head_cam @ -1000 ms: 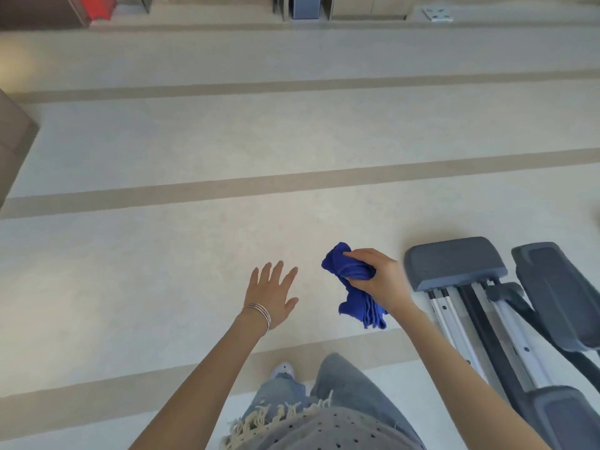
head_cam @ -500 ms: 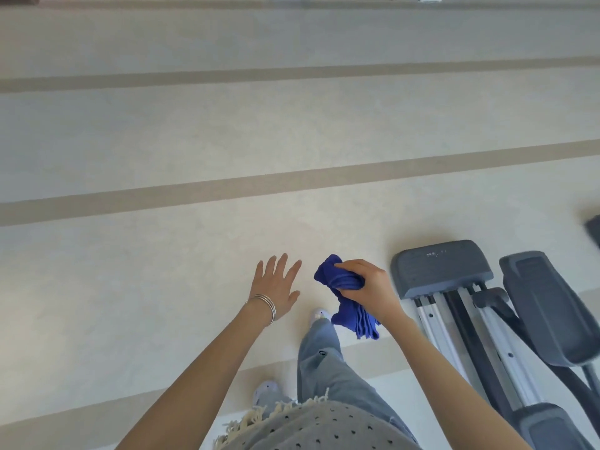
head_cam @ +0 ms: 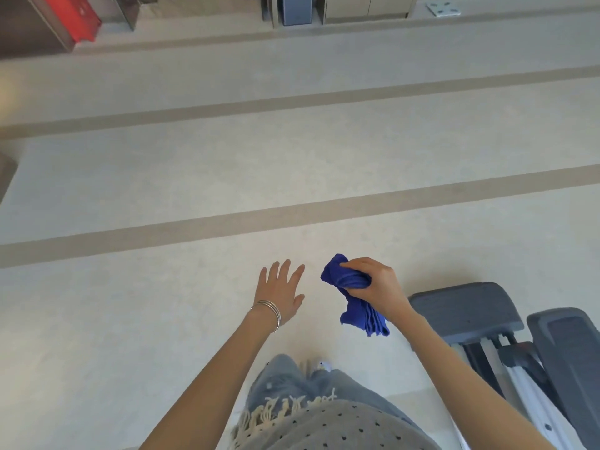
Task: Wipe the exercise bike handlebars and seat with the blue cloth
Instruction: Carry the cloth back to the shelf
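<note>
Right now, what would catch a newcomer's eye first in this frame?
The bright blue cloth stands out, bunched in the right hand over the pale floor at lower centre. Beside it the left hand is spread open and empty, with thin bangles at the wrist. At lower right sits a grey exercise machine, and a red object lies far off at upper left.

One head-worn camera looks steeply down and forward over the person's own torso and arms. The pale floor (head_cam: pixel 162 319) fills most of the view, far cabinets line the top edge, and grey exercise machine (head_cam: pixel 467 310) parts sit near right.
</note>
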`<state>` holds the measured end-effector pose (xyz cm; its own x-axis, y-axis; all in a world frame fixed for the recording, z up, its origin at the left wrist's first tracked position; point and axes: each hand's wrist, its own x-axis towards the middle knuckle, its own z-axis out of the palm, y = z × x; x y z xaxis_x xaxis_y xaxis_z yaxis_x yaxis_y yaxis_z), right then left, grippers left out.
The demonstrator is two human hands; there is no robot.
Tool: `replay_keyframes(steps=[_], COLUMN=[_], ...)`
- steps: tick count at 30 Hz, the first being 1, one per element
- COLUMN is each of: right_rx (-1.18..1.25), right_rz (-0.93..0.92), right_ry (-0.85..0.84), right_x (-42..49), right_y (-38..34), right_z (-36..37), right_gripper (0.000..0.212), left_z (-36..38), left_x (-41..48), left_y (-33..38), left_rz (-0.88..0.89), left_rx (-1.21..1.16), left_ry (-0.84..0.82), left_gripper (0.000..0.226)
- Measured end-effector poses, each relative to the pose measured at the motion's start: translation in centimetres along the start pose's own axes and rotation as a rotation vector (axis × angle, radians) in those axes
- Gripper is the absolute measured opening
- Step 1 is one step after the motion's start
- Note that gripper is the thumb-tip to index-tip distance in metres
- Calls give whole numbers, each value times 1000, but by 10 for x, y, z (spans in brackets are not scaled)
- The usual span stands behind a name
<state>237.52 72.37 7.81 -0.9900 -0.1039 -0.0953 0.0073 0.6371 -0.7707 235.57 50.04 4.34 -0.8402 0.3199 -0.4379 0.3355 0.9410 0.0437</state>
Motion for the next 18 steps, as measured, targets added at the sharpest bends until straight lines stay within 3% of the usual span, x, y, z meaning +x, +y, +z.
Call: replay_keyframes(steps=[18], right_rx=[23], right_rz=[90], right_ry=[183], right_x=[181], right_y=[23], right_z=[-54], right_gripper=[39], left_z=[-93], left_x=[198], left_y=[-42], left_rz=[147], left_rx=[64], left_ry=[5], left_gripper=[60])
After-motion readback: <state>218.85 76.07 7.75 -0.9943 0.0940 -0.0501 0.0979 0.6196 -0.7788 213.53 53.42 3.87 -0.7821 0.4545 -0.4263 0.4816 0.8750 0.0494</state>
